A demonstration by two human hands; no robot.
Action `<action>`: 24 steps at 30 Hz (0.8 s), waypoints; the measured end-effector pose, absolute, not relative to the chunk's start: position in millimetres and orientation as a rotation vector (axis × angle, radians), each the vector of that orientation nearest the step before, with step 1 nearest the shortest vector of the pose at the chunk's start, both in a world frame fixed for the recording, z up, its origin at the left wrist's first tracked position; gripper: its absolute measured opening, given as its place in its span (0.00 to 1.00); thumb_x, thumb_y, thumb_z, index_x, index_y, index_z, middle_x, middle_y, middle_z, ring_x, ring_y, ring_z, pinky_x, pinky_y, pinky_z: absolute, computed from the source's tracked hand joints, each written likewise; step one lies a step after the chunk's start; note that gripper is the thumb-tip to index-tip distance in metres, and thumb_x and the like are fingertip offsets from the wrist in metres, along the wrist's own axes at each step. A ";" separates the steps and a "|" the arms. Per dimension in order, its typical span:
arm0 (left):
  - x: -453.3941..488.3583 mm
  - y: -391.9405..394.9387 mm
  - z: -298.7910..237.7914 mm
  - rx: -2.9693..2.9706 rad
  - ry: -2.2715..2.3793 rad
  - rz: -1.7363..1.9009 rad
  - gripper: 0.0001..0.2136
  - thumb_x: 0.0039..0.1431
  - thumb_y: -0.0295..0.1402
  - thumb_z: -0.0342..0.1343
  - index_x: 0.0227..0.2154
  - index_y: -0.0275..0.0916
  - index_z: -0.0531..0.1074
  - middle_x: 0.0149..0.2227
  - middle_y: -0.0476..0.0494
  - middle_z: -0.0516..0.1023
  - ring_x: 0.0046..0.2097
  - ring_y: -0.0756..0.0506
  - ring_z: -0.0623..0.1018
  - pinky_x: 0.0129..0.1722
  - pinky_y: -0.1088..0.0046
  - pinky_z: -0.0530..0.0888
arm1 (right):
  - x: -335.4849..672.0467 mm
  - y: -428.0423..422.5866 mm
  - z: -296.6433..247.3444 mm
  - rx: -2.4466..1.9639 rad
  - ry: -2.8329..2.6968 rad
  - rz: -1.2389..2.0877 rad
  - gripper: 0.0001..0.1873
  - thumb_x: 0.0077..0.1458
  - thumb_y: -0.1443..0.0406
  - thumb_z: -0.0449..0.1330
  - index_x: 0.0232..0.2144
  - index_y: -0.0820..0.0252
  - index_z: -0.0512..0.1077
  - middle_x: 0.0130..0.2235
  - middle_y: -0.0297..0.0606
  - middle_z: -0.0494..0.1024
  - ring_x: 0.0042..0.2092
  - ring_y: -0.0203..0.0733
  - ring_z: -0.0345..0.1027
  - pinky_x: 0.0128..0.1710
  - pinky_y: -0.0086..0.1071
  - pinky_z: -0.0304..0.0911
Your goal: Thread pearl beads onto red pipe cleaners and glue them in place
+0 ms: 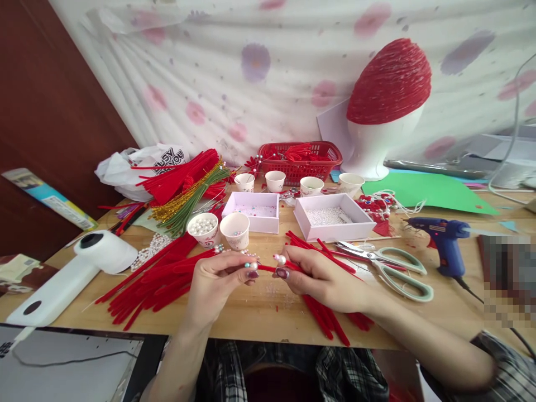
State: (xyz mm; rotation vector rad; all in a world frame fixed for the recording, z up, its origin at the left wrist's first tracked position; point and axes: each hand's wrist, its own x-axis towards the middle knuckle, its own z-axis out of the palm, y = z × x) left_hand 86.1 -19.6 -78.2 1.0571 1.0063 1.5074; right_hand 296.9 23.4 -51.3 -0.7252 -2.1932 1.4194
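Note:
Between my two hands, over the front middle of the table, runs a red pipe cleaner [266, 268] with beads at both ends of the visible stretch. My left hand [220, 277] pinches its left part, where a white pearl bead and small teal beads show at the fingertips. Closed on the right part is my right hand [316, 274], with white and pink beads beside the thumb and forefinger. Many more red pipe cleaners [157, 290] lie under and left of my left hand. Others [329, 321] lie beneath my right hand.
Paper cups of beads [203, 230] and shallow white boxes [335, 223] stand behind the hands. Green-handled scissors [402, 265] and a blue glue gun [446, 240] lie right. A white hair-dryer-like device [67, 273] rests left. At the back are a red basket [301, 167] and a white head form [368, 145].

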 end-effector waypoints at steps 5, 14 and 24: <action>87.6 -19.2 -78.6 1.064 0.991 1.508 0.06 0.42 0.28 0.73 0.26 0.42 0.84 0.27 0.49 0.83 0.25 0.53 0.79 0.26 0.84 0.79 | 297.7 23.8 -50.4 -0.722 -2.188 1.434 0.10 0.65 0.62 0.52 0.31 0.59 0.59 0.27 0.27 0.59 0.27 0.32 0.50 0.25 0.27 0.50; 86.0 -20.6 -79.9 1.015 0.944 1.493 0.07 0.41 0.30 0.74 0.26 0.41 0.84 0.26 0.48 0.83 0.24 0.53 0.79 0.25 0.85 0.78 | 297.3 25.3 -53.4 -0.718 -2.199 1.419 0.11 0.65 0.60 0.52 0.31 0.59 0.60 0.27 0.27 0.60 0.27 0.32 0.52 0.25 0.27 0.51; 86.0 -19.7 -82.5 0.999 0.967 1.483 0.07 0.41 0.30 0.74 0.27 0.42 0.84 0.26 0.49 0.83 0.24 0.54 0.79 0.26 0.85 0.78 | 297.2 25.9 -53.7 -0.726 -2.200 1.423 0.11 0.65 0.60 0.52 0.31 0.59 0.60 0.26 0.26 0.59 0.26 0.31 0.51 0.25 0.27 0.50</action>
